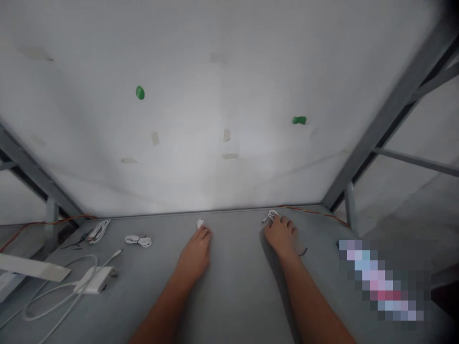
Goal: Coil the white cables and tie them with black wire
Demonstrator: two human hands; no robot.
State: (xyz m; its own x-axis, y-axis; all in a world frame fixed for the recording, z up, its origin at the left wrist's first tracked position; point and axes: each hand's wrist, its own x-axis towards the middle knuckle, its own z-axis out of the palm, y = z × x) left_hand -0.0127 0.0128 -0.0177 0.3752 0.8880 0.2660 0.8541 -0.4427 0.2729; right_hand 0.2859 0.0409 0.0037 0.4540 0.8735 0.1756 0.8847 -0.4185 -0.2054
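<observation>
Both my arms reach forward across a grey table (236, 286) toward its far edge. My left hand (195, 253) lies knuckles up, its fingertips closed on a small white piece (200, 223). My right hand (281, 234) rests farther right, fingers curled round a small bundle of white cable (271, 216). A short dark tie (303, 252) lies on the table just right of that hand.
At the left lie a coiled white cable (138, 240), another cable bundle (98, 231), and a white power adapter (96, 281) with long looping leads. An orange wire (315, 213) runs along the back edge. A white wall panel (229, 105) with green marks stands behind, between grey metal frame posts (387, 114).
</observation>
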